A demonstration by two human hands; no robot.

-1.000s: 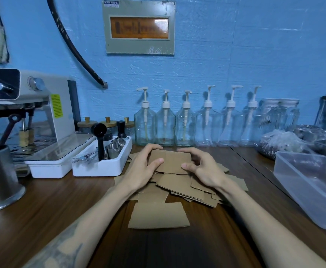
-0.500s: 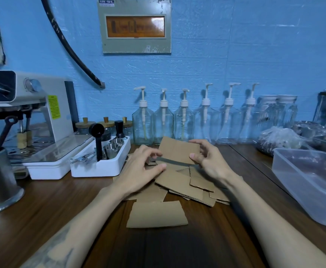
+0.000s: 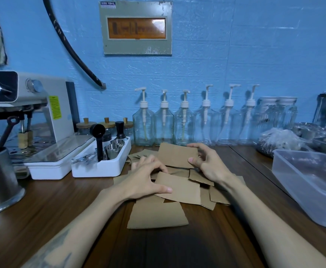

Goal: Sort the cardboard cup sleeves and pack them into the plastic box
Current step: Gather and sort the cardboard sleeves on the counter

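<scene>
near sleeve (image 3: 157, 214): lies flat and alone on the table (image 3: 42, 206), nearest us.
pile (image 3: 179, 187): loose and overlapping; we judge it light, thin, bendy, best pinched at the edges.
left hand (image 3: 145, 179): fingers spread flat on the pile, gripping nothing.
right hand (image 3: 208, 164): thumb and fingers pinch the lifted sleeve (image 3: 176, 154) at its right edge.
box (image 3: 311, 182): to the right, no sleeves inside.

Both forearms reach forward; left hand (image 3: 146, 180) rests palm-down, fingers curled, right hand (image 3: 206, 163) raised, pinching.
</scene>
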